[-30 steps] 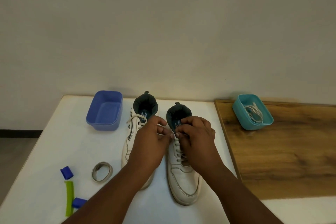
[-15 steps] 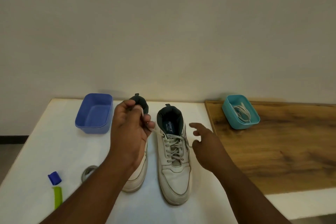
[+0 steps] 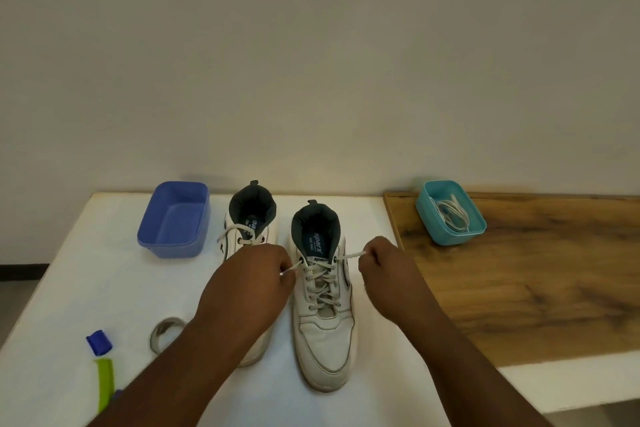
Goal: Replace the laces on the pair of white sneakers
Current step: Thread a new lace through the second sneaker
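Sneakers stand side by side at lower centre of the frame, toes toward the viewer; the right-hand sneaker (image 3: 323, 302) has its lace (image 3: 320, 282) untied but threaded through every eyelet. The left hand (image 3: 258, 279) pinches one lace end, the right hand (image 3: 384, 263) the other, each grip closed on its tip and drawn outward. I judge this the start of unlacing: next, each end must be worked back out of the top eyelets, row by row. The other sneaker (image 3: 247, 236), left of it, is tied. New laces appear to lie in the teal tub (image 3: 450, 211) at right; a blue tub (image 3: 175, 220) sits left on the counter (image 3: 86, 288).
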The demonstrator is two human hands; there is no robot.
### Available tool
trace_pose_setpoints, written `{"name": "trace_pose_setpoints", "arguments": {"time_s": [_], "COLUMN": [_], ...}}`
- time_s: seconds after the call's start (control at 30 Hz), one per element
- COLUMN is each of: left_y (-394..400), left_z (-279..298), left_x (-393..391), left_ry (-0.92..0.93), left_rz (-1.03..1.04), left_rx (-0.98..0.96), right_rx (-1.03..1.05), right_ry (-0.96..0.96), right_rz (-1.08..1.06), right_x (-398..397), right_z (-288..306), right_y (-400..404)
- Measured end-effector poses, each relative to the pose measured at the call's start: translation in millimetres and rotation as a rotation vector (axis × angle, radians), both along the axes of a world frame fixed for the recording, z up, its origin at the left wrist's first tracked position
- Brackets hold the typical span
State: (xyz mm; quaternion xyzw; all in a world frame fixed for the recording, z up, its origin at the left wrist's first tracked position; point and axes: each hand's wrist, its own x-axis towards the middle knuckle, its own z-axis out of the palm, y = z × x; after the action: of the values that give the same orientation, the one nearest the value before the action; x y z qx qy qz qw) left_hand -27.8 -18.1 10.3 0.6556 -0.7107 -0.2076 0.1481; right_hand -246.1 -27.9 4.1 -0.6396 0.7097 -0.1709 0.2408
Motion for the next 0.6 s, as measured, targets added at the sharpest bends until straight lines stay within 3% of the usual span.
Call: {"name": "trace_pose_setpoints", "arguments": {"time_s": [0.1, 0.17, 0.23, 0.33, 0.4, 0.53, 0.6], "left_y": [-1, 0, 3, 6, 10, 17, 19], "left_z": [7, 14, 19, 23, 26, 39, 44], "left_x": [0, 0, 1, 2, 3, 9, 9], "left_ry": [0.046, 0.104, 0.139, 0.141, 0.168, 0.269, 0.305], "left_rz": [0.019, 0.024, 0.004, -0.066, -0.138, -0.305, -0.323], "left_rx": [-0.005, 0.016, 0.059, 0.182, 0.328, 0.724, 0.803], "right_rx": [-0.132, -0.258, -0.340, -0.350, -0.306, -0.157, -0.131], "right_ry": [-0.455, -0.536, -0.473, -0.126, -0.018, 0.012, 0.086], "right_rz": [-0.165, -0.100, 0.092, 0.454, 0.628, 0.763, 0.766], "right_x": [7, 17, 29, 41, 47, 49, 41], "right_z": [23, 36, 44, 39, 37, 37, 34], "right_y": [0, 3, 9, 18, 21, 27, 27]}}
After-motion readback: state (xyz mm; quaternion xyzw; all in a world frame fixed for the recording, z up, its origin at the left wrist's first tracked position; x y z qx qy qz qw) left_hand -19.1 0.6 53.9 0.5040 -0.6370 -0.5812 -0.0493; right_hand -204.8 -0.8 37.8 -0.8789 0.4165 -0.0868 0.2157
